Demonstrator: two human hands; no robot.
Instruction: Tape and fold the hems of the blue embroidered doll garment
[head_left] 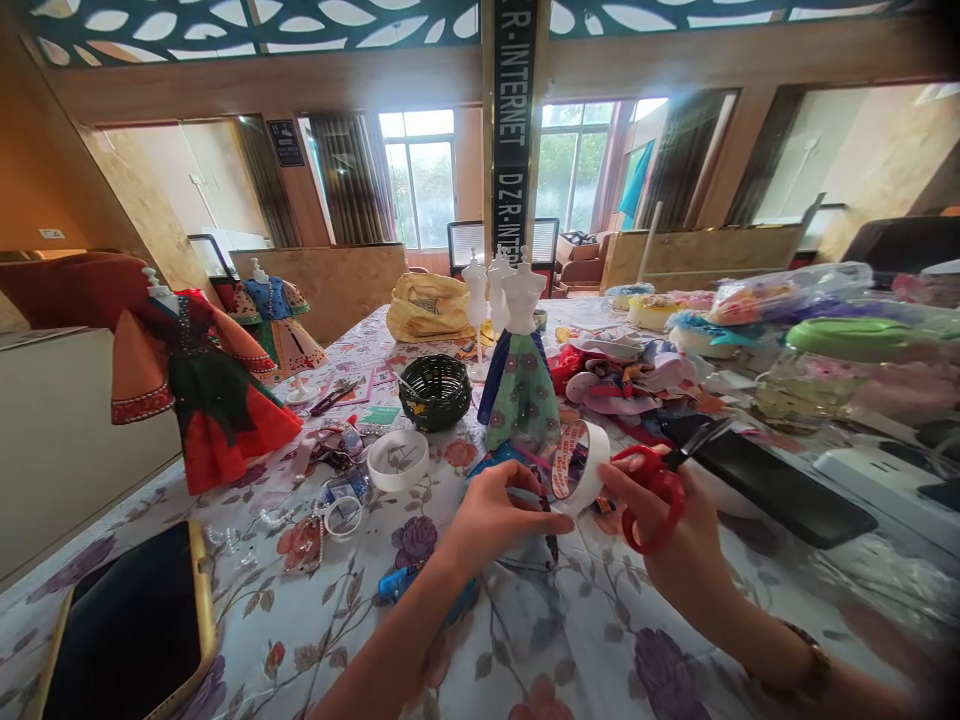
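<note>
My left hand (pixel 495 515) pinches the loose end of a strip pulled from a white roll of tape (pixel 583 462), held just above the flowered tablecloth. My right hand (pixel 675 540) is closed through the handles of red scissors (pixel 651 492), whose dark blades point up and right, beside the roll. Right behind my hands stands a small white mannequin (pixel 522 290) wearing a green and blue skirt (pixel 520 392). A piece of blue and dark fabric (pixel 525 560) lies under my left hand.
A doll in a red and green dress (pixel 196 385) stands at left, another dressed doll (pixel 277 320) behind it. A dark wicker basket (pixel 435 392), a second white tape roll (pixel 397 460), a phone (pixel 127 630), a black tablet (pixel 780 480) and bagged craft supplies (pixel 825 330) crowd the table (pixel 600 650).
</note>
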